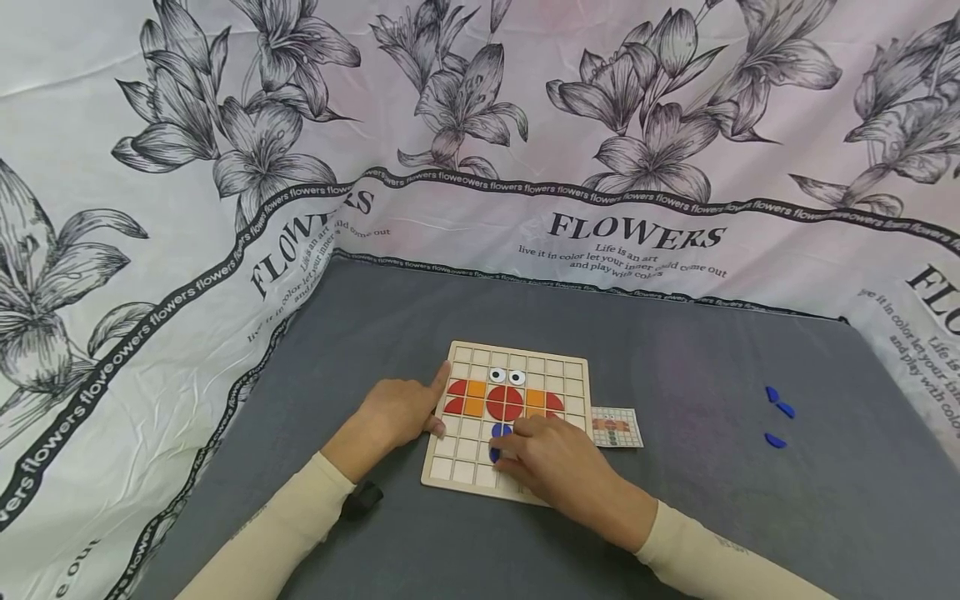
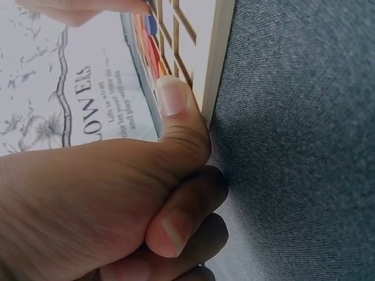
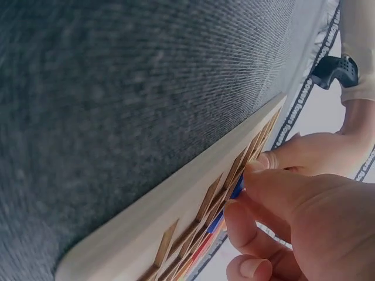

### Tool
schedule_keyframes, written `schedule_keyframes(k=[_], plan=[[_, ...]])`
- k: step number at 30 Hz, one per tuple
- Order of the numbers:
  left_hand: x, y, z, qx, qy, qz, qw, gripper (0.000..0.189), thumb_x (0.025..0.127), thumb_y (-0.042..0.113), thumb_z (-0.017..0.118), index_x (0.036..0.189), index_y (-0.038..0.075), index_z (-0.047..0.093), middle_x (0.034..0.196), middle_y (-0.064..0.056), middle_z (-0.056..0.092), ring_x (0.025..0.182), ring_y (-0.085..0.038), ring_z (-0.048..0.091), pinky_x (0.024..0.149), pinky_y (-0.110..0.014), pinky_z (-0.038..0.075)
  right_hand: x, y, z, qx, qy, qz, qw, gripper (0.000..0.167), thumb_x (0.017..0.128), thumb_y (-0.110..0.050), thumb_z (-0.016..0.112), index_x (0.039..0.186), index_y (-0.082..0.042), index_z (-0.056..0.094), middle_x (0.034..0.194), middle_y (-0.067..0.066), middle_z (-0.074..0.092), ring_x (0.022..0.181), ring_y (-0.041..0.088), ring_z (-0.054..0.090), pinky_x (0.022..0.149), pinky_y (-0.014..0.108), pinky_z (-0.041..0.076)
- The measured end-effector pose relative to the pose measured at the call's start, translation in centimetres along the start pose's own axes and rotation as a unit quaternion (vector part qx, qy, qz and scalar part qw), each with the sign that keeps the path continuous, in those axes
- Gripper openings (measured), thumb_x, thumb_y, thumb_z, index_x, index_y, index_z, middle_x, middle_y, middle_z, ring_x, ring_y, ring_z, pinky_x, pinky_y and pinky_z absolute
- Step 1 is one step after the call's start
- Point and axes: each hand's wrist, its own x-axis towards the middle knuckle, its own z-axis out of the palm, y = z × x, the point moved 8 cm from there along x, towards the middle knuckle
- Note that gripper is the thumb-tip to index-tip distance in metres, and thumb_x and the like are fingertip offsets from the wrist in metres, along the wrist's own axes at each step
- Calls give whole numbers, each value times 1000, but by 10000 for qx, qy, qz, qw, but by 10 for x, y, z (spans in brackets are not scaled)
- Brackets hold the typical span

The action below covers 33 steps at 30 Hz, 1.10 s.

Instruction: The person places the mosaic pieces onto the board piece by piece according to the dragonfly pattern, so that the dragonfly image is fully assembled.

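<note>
A square wooden grid board (image 1: pixel 442 469) lies on the dark grey cloth. My left hand (image 1: pixel 393 412) holds its left edge, the thumb (image 2: pixel 174 99) on the rim and the lower fingers curled beside it. Over the board's lower middle, my right hand (image 1: pixel 562 462) pinches a blue piece (image 3: pixel 237 187) between thumb and index finger, close against the grid. Another blue piece (image 1: pixel 501 430) sits just above it. Higher up are a red circle (image 1: pixel 505 403) of quarter pieces, orange squares (image 1: pixel 476 390), red quarters at both sides and two eye pieces (image 1: pixel 507 377). The right hand hides the board's lower right.
A small printed pattern card (image 1: pixel 617 427) lies beside the board's right edge. Farther right on the cloth are three loose blue pieces (image 1: pixel 776 441). A black device (image 1: pixel 363 500) is at the left wrist. Flower-printed fabric (image 1: pixel 465 225) stands behind and at the sides.
</note>
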Motion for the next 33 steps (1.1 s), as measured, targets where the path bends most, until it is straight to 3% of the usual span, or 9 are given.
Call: schedule_keyframes(k=[8, 16, 24, 27, 33], plan=[[0, 0, 0, -12, 23, -25, 10000, 96, 91, 46, 74, 167, 7, 31, 66, -5, 62, 64, -22, 59, 64, -41, 51, -4, 1, -2, 4, 108, -72, 9999, 23, 90, -29, 87, 112, -23, 85, 72, -9, 59, 61, 6, 48, 59, 25, 43], [1, -1, 1, 42, -90, -74, 9999, 97, 92, 47, 73, 168, 7, 28, 64, -3, 59, 63, -20, 57, 63, -38, 48, -12, 5, -7, 216, 32, 103, 9997, 12, 92, -27, 85, 103, -27, 86, 81, -14, 68, 70, 4, 58, 67, 27, 51], [-1, 0, 0, -26, -23, -61, 10000, 96, 92, 45, 75, 167, 7, 30, 70, -5, 64, 67, -20, 59, 64, -40, 50, -29, 20, -23, 448, 251, 218, 9984, 6, 92, -25, 84, 98, -23, 84, 81, -17, 72, 65, -1, 55, 60, 26, 48], [-1, 0, 0, -25, -25, -63, 10000, 96, 92, 45, 75, 167, 7, 29, 69, -5, 63, 67, -20, 59, 64, -40, 49, -35, 33, -31, 500, 220, 417, 9976, 6, 92, -23, 84, 98, -23, 83, 76, -20, 66, 62, -4, 48, 58, 24, 44], [-1, 0, 0, -22, -34, -72, 10000, 96, 92, 45, 75, 167, 7, 29, 67, -4, 61, 66, -20, 59, 64, -40, 49, -47, 62, -47, 803, -19, 1235, 9891, 8, 98, -27, 79, 104, -24, 83, 71, -25, 55, 59, -6, 44, 52, 21, 39]])
